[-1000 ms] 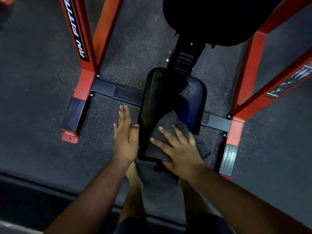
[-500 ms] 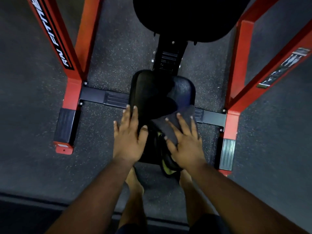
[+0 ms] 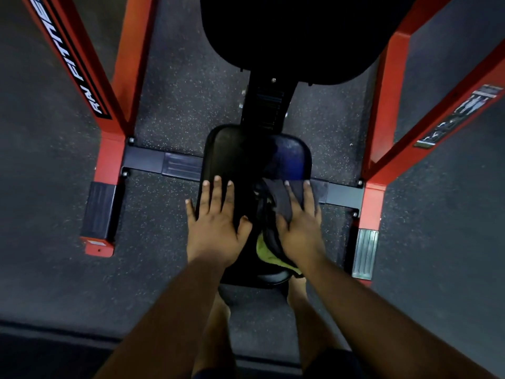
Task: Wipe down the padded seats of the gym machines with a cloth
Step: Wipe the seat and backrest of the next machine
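Since a second ago the left hand (image 3: 217, 228) has come off the seat's left edge and onto its top, and the right hand (image 3: 299, 225) with the cloth (image 3: 281, 199) has slid from the seat's near middle to its right half, uncovering a yellow-green fold of cloth near the wrist.

The speckled dark rubber floor (image 3: 49, 187) fills the view, with the red machine frame (image 3: 109, 149) rising on both sides and a black crossbar (image 3: 153, 160) joining its feet. A large black back pad (image 3: 287, 36) hangs at the top. Below it the padded seat (image 3: 235, 157) sits in the centre, black and glossy, with a bluish sheen on its far right corner.

The left hand lies palm down on the seat's left half, its fingers (image 3: 218, 192) straight, spread and released, holding nothing. The right hand presses flat on the dark cloth on the right half; its fingers (image 3: 307, 198) are straight on top of the fabric, not curled round it. The cloth shows between thumb and forefinger and bunches along the hand's inner side, trailing back toward the seat's near edge.
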Tool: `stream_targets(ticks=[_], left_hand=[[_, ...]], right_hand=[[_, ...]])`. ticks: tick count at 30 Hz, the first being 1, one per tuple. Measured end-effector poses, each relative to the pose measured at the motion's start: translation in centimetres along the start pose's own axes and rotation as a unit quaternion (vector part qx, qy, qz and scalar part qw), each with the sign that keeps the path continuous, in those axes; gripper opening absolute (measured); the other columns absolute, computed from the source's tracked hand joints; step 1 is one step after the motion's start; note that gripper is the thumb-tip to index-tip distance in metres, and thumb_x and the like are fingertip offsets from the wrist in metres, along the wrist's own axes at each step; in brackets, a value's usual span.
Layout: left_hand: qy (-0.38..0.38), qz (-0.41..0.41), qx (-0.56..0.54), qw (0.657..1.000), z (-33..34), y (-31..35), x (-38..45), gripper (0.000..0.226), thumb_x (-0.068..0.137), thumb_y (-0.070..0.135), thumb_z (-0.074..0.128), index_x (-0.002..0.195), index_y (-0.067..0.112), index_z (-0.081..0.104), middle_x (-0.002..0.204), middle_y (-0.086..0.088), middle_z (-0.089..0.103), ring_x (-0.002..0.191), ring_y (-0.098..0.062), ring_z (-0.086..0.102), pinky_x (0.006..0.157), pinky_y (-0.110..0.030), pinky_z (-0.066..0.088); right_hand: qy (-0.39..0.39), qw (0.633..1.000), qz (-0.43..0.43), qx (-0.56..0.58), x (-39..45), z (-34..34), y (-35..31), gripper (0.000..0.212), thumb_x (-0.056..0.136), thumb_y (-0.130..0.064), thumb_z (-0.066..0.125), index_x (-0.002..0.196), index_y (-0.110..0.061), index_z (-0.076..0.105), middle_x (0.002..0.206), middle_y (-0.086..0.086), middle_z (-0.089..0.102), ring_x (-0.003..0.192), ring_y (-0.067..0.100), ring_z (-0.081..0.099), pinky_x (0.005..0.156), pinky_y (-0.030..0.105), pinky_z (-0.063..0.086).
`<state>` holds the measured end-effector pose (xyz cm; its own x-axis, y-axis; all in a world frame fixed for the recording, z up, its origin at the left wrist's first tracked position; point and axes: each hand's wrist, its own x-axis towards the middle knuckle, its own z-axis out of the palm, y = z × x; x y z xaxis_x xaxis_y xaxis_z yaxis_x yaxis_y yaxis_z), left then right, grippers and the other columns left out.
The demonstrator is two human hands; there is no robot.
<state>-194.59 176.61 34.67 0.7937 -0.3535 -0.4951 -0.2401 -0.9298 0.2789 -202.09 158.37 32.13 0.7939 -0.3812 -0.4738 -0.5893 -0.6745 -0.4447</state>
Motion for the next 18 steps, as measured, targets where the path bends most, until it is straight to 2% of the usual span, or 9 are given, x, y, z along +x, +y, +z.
stream_targets(ticks=[3,6,9,13,18], left_hand=[[0.006,-0.001,0.009,1.0,0.3,-0.1,0.1,0.082,0.092,0.059,0.022,0.164,0.029,-0.001,0.172,0.0,-0.011,0.157,-0.023,-0.018,0.126,-0.06,-0.002],[0.014,0.0,0.005,1.0,0.6,-0.1,0.1,0.082,0.093,0.059,0.027,0.164,0.029,-0.001,0.172,0.001,-0.011,0.157,-0.021,-0.02,0.126,-0.058,-0.003],[0.015,0.003,0.004,1.0,0.4,-0.2,0.1,0.083,0.092,0.059,0.027,0.165,0.028,0.003,0.173,-0.001,-0.008,0.158,-0.023,-0.016,0.126,-0.059,0.0],[0.008,-0.001,0.001,1.0,0.2,0.0,0.1,0.084,0.09,0.059,0.024,0.165,0.027,0.004,0.173,-0.001,-0.007,0.158,-0.024,-0.015,0.126,-0.059,0.001],[0.018,0.001,-0.007,1.0,0.6,-0.1,0.2,0.083,0.091,0.057,0.03,0.165,0.027,0.004,0.173,-0.001,-0.006,0.158,-0.023,-0.015,0.127,-0.058,0.003]], right_hand=[[0.023,0.997,0.064,-0.031,7.6,-1.2,-1.9,0.066,0.098,-0.049,0.04,0.161,-0.042,0.018,0.172,0.002,0.001,0.155,0.04,0.006,0.119,0.055,0.026],[0.003,0.995,0.093,-0.039,13.0,-2.9,-2.9,0.064,0.101,-0.048,0.042,0.159,-0.047,0.015,0.171,-0.005,0.002,0.15,0.045,0.014,0.109,0.068,0.036],[-0.005,0.996,0.057,-0.075,8.6,-2.8,-3.0,0.068,0.098,-0.051,0.04,0.16,-0.047,0.012,0.171,-0.009,0.0,0.151,0.044,0.012,0.11,0.068,0.033],[-0.036,0.997,0.014,-0.068,0.4,-1.4,-2.1,0.072,0.097,-0.05,0.046,0.16,-0.049,0.011,0.17,-0.016,-0.006,0.154,0.041,-0.001,0.112,0.069,0.03],[-0.018,0.992,0.041,-0.118,11.9,-2.1,-4.8,0.063,0.102,-0.047,0.038,0.159,-0.049,0.011,0.171,-0.012,0.0,0.155,0.042,-0.005,0.108,0.077,0.025]])
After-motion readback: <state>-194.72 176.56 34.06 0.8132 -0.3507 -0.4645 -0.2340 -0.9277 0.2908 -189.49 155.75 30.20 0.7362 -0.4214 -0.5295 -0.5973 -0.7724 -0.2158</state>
